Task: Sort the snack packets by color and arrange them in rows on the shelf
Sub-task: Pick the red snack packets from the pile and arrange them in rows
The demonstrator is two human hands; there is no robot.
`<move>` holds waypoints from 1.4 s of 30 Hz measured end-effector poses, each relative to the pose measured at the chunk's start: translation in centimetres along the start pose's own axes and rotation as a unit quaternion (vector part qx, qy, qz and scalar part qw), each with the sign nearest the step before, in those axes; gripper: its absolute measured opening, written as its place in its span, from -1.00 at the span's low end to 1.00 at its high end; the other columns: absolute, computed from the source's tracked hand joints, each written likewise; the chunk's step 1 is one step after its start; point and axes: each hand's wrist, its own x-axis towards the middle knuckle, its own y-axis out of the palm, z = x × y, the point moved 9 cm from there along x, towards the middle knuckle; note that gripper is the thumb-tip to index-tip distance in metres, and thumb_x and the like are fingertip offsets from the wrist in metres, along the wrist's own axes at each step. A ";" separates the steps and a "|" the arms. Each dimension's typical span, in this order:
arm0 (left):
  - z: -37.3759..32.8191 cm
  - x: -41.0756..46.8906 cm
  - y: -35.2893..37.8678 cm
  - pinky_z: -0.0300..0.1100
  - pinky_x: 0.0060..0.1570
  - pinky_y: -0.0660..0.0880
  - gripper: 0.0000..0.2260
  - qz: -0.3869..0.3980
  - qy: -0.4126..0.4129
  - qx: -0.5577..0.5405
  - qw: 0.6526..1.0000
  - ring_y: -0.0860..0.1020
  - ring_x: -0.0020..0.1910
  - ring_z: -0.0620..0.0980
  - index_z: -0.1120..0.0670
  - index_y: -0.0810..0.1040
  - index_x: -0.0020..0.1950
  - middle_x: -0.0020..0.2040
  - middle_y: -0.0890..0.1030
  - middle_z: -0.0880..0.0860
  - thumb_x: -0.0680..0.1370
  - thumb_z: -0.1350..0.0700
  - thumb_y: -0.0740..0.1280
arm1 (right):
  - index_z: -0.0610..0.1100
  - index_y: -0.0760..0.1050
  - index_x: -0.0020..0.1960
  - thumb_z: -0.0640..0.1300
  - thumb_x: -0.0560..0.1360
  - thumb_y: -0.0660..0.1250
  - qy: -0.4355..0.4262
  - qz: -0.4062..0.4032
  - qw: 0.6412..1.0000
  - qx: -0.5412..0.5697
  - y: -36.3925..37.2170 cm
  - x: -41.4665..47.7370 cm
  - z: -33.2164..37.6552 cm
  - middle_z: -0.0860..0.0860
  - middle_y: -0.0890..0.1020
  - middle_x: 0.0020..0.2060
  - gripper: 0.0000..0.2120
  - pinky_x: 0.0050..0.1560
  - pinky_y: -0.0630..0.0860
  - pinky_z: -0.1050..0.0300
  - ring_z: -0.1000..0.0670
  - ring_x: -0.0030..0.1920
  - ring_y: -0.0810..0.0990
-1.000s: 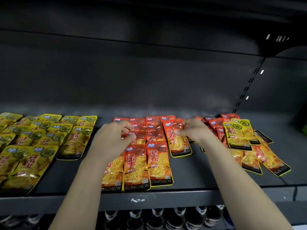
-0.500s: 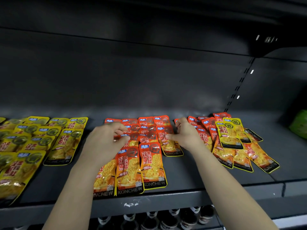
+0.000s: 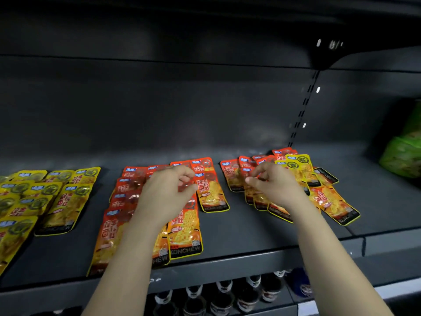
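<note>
Yellow snack packets (image 3: 66, 201) lie in overlapping rows on the left of the dark shelf (image 3: 250, 236). Red packets (image 3: 184, 231) form rows in the middle, and their right-hand column ends in a red packet (image 3: 213, 195) lying flat. A loose mixed pile (image 3: 332, 201) of red packets sits to the right, with a yellow packet (image 3: 298, 163) on top at the back. My left hand (image 3: 166, 195) hovers over the red rows with its fingers loosely curled and nothing in them. My right hand (image 3: 273, 185) is over the left part of the mixed pile, thumb and fingers apart.
A green bag (image 3: 403, 156) stands on the neighbouring shelf at the far right, past a slotted upright (image 3: 300, 115). Bottles (image 3: 227, 293) stand on the level below the shelf's front edge. Another shelf board hangs overhead.
My right hand has left the red packet in the right-hand column and moved right, onto the mixed pile. My left hand stays over the red rows. The view has shifted right.
</note>
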 end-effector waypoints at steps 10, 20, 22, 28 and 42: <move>-10.8 3.3 10.7 -0.04 0.03 0.53 -0.80 0.076 0.083 0.041 0.993 0.60 0.00 -0.02 -0.04 0.62 0.08 0.00 0.63 -0.05 0.46 0.02 0.43 | 0.04 0.52 -0.12 0.04 0.45 0.44 0.054 -0.066 0.995 -0.047 -8.3 -2.5 -9.2 0.02 0.65 -0.15 -0.88 -0.17 0.48 0.10 -0.02 -0.15 0.58; -17.5 7.5 17.8 -0.10 -0.09 0.41 -0.68 0.091 0.050 0.187 0.977 0.54 0.17 0.12 0.02 0.54 0.20 0.12 0.62 0.04 0.58 -0.15 0.26 | -0.02 0.59 -0.01 0.07 0.44 0.44 0.081 -0.094 0.991 -0.047 -12.6 -3.6 -15.3 0.01 0.65 -0.09 -0.79 -0.04 0.52 0.08 -0.06 0.00 0.61; -17.4 7.8 18.7 -0.10 -0.11 0.38 -0.58 0.104 0.028 0.209 0.972 0.52 0.20 0.12 0.04 0.49 0.26 0.16 0.60 0.05 0.55 -0.22 0.26 | -0.01 0.59 -0.03 0.08 0.44 0.44 0.077 -0.095 0.992 -0.043 -12.8 -3.7 -15.8 0.04 0.61 -0.14 -0.80 -0.08 0.49 0.13 -0.04 -0.02 0.61; -17.5 7.7 19.4 -0.12 -0.17 0.36 -0.50 0.107 -0.007 0.241 0.965 0.54 0.17 0.11 0.08 0.43 0.28 0.15 0.59 0.07 0.50 -0.22 0.35 | 0.00 0.57 -0.04 0.08 0.46 0.42 0.073 -0.091 0.993 -0.035 -13.0 -3.6 -16.8 0.07 0.58 -0.18 -0.82 -0.14 0.44 0.16 -0.01 -0.12 0.56; -16.6 7.9 18.0 -0.11 -0.11 0.39 -0.41 0.066 -0.069 0.030 0.995 0.53 0.15 0.10 0.13 0.39 0.30 0.15 0.56 0.07 0.37 0.04 0.56 | 0.00 0.55 -0.11 0.08 0.46 0.43 0.055 -0.077 0.994 0.063 -12.8 -3.1 -16.2 0.08 0.60 -0.19 -0.84 -0.17 0.41 0.20 0.05 -0.21 0.55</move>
